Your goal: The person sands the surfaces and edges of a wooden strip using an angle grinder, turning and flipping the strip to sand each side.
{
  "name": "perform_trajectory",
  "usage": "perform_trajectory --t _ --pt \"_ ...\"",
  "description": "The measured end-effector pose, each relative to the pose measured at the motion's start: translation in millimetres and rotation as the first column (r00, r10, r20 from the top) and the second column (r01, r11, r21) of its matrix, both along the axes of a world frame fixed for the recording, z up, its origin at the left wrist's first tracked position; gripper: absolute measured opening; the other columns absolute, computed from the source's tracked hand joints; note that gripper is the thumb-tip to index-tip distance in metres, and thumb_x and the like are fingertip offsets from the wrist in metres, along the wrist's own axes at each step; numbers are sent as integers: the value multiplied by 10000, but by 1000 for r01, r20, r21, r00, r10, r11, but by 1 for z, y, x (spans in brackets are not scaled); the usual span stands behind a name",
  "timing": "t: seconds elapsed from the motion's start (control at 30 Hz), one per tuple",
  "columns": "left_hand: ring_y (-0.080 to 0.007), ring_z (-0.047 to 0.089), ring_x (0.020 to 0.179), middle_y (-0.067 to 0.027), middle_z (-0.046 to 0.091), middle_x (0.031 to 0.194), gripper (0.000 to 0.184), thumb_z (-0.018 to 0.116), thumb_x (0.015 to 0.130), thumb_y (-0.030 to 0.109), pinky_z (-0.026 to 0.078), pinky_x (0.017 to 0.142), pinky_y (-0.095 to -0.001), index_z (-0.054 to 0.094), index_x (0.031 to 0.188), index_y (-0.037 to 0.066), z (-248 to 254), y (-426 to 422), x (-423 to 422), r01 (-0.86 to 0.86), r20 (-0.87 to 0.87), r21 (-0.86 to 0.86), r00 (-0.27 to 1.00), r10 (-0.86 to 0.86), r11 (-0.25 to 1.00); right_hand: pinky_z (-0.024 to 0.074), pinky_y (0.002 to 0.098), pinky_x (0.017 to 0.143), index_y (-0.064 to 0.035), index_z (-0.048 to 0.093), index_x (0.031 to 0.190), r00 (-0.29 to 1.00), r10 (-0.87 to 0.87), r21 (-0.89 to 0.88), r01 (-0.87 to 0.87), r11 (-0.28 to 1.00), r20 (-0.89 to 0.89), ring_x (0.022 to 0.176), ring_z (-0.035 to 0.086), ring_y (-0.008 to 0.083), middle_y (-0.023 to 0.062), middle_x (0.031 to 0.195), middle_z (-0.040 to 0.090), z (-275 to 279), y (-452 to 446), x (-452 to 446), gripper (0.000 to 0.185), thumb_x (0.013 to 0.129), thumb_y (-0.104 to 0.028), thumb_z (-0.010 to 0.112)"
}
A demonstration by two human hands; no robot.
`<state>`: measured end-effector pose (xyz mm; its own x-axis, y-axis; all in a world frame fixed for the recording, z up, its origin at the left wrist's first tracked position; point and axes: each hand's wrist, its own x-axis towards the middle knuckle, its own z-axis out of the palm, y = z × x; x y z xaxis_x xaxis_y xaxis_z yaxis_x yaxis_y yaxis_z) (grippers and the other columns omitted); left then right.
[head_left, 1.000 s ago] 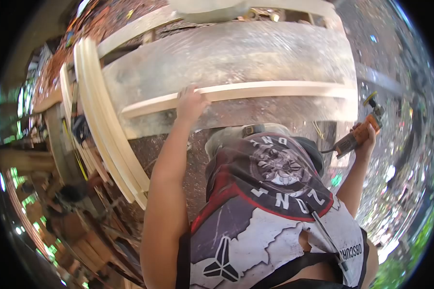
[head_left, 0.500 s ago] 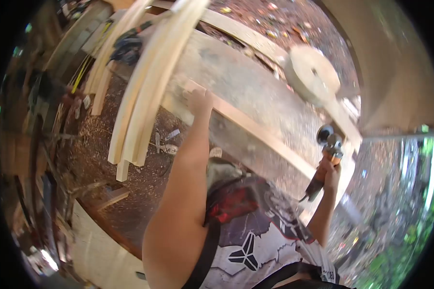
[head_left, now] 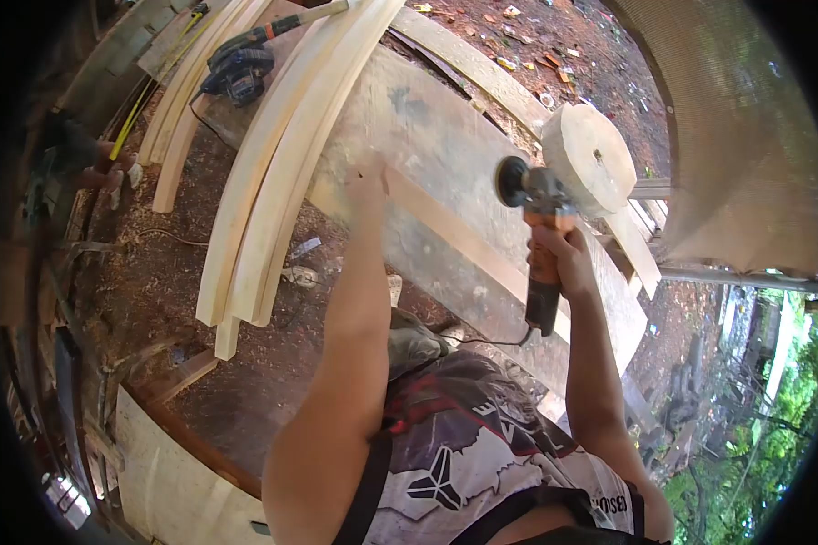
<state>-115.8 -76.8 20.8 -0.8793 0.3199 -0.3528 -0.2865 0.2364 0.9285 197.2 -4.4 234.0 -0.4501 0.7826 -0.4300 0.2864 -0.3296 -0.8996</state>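
My right hand [head_left: 561, 259] is wrapped round the orange and black body of an angle grinder [head_left: 543, 300]. The grinder's round black disc faces up and left, above the wooden board. A long pale wood strip [head_left: 463, 238] lies across the board [head_left: 432, 136], passing behind the grinder. At the strip's far left end is my left hand [head_left: 368, 182], blurred, with its fingers at the wood; its exact grip is hard to make out. A dark cord runs from the grinder's lower end toward my waist.
Stacked curved wood pieces [head_left: 286, 173] cross the left side of the board. Beyond them lie a blue power tool [head_left: 243, 74] and a yellow tape [head_left: 132, 123]. A round wooden block [head_left: 591, 150] stands at the far right edge. Another person's feet [head_left: 118, 182] show at left.
The view has turned. My right hand has brought the grinder from the far right in over the board, and its disc is now closer to the strip. My left hand has shifted to the strip's end.
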Motion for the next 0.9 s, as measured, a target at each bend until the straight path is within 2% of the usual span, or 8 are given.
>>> perform_trajectory --t 0.07,0.2,0.27,0.4,0.5,0.6,0.67,0.9 --pt "-201 677 849 -98 669 985 479 732 952 425 570 748 -364 595 1113 -4 -18 -7 -4 -142 241 520 970 15 842 526 302 627 4 615 1167 996 87 4 -87 996 6 700 628 141 56 881 643 -2 1 -29 329 910 -175 716" --pt "-184 681 859 -77 677 979 390 585 1061 413 569 743 -342 598 1129 29 -25 -10 -8 -153 333 493 943 -23 856 518 286 669 12 648 1194 944 326 -14 -325 946 56 740 619 103 22 899 650 -11 9 -88 377 911 -220 736" --pt "-106 576 667 -7 589 793 339 574 1066 412 493 576 -282 577 964 89 -21 -4 -7 -555 634 554 764 117 621 523 294 671 16 657 1196 928 357 78 -365 928 106 741 623 108 26 900 659 -23 11 -117 405 906 -253 744" --pt "-117 584 680 -9 590 806 358 529 1084 411 516 589 -285 569 975 73 -38 -8 -15 -506 659 587 752 -10 632 532 305 657 17 688 1151 880 446 116 -466 877 163 726 630 115 35 894 678 -30 8 -169 447 893 -340 759" --pt "-149 643 757 -38 630 897 353 517 1092 375 559 641 -308 578 1044 31 -39 -3 -21 -299 509 606 858 -71 737 518 286 670 -7 652 1176 833 481 42 -510 859 273 751 609 106 24 930 649 -23 9 -194 418 923 -327 741" --pt "-197 696 895 -82 666 1019 369 484 1107 350 592 764 -351 579 1130 -6 -24 3 -20 -462 637 577 770 -17 674 522 292 656 -3 661 1165 879 437 1 -446 895 192 730 611 108 27 934 655 -23 10 -208 411 935 -337 730" --pt "-263 676 1129 -133 678 1239 416 403 1130 327 557 995 -413 571 1278 -23 -18 0 -19 -500 678 649 722 -136 574 524 293 648 1 663 1165 862 461 17 -475 880 211 722 614 108 27 933 657 -22 14 -213 408 939 -332 727" --pt "-277 619 1250 -154 651 1326 480 306 1145 330 488 1109 -448 540 1353 -33 3 1 -16 -412 589 769 754 -291 489 532 302 640 12 677 1156 824 523 30 -541 841 218 743 637 108 45 939 682 -26 11 -218 446 928 -368 731"
